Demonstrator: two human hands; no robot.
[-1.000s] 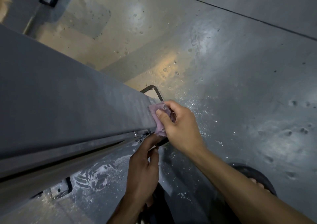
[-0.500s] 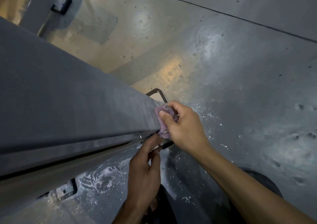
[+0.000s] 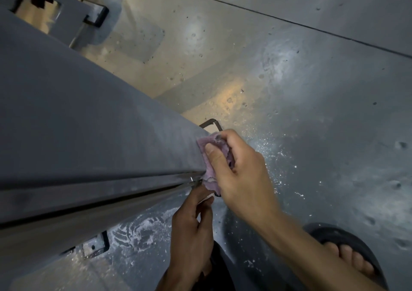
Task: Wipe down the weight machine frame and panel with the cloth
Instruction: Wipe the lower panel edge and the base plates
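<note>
The right hand [image 3: 240, 170] grips a crumpled purple cloth [image 3: 210, 168] against the grey metal frame's [image 3: 89, 134] lower end; the left hand's [image 3: 191, 228] fingers pinch together at the frame's underside edge, contents hidden.

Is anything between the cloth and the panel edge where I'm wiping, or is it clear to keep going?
Nothing visible stands between them. The right hand holds the purple cloth directly against the grey panel at its edge. The left hand sits just below, fingertips at the frame rail, beside the cloth rather than under it.

A gym: grey machine frame [image 3: 89, 134] bolted to speckled floor [image 3: 312, 112].
</note>
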